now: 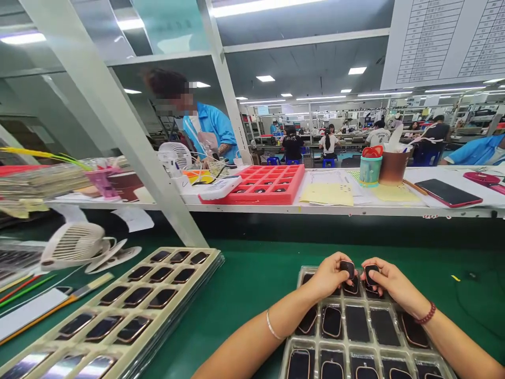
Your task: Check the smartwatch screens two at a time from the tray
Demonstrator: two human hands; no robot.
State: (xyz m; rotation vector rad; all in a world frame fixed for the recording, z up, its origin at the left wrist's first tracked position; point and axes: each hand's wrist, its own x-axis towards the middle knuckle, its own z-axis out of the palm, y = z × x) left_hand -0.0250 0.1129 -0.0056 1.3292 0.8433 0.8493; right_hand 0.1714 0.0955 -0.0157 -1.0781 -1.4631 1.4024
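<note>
My left hand (330,275) pinches a smartwatch case (347,267) with a dark face between thumb and fingers. In my right hand (389,280), a second smartwatch case (371,272) is held with the thumb on its face. Both hands are over the far row of a clear plastic tray (342,345), close together. Its compartments hold several black watch cases with gold-coloured rims, such as one watch case (332,321). Two middle compartments show plain dark rectangles without a rim. My forearms cover parts of the tray's sides.
A stack of cream trays (165,310) filled with similar watch cases stands at left, beside a white fan (74,245). On the shelf ahead are a red foam tray (272,184), a phone (448,192) and cups. A co-worker in blue (211,129) stands beyond the shelf.
</note>
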